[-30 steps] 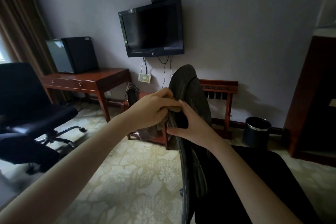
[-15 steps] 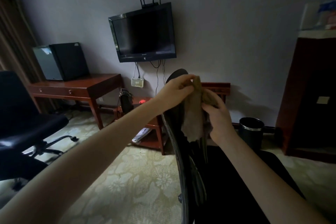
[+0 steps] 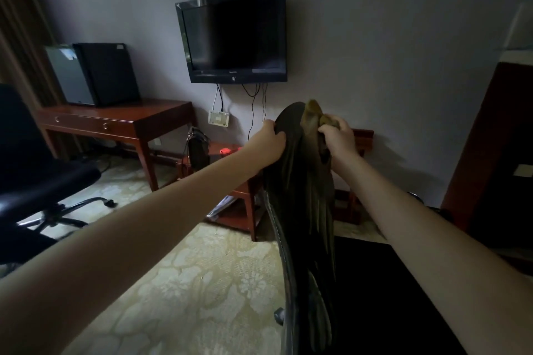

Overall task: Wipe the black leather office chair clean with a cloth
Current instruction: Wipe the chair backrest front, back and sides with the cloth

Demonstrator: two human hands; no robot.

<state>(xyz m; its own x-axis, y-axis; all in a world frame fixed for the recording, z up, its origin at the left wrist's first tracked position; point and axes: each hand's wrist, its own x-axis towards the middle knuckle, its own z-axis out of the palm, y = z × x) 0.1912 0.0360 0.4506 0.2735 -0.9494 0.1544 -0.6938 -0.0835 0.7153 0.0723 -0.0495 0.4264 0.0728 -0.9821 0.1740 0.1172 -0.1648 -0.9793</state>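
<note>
The black leather office chair [image 3: 300,204] stands right in front of me, its backrest seen edge-on and its seat dark at the lower right. My left hand [image 3: 269,143] grips the top left edge of the backrest. My right hand [image 3: 339,138] holds a brownish cloth [image 3: 313,115] bunched against the top of the backrest, on its right side. Part of the cloth is hidden under my fingers.
A second black office chair [image 3: 37,179] stands at the left. A wooden desk [image 3: 115,121] carries a mini fridge [image 3: 95,75]. A TV [image 3: 233,37] hangs on the wall. A low wooden rack [image 3: 245,199] stands behind the backrest. A dark cabinet [image 3: 496,150] is at the right.
My left hand let go of the cloth and took hold of the backrest's edge. My right hand carried the cloth up to the top of the backrest.
</note>
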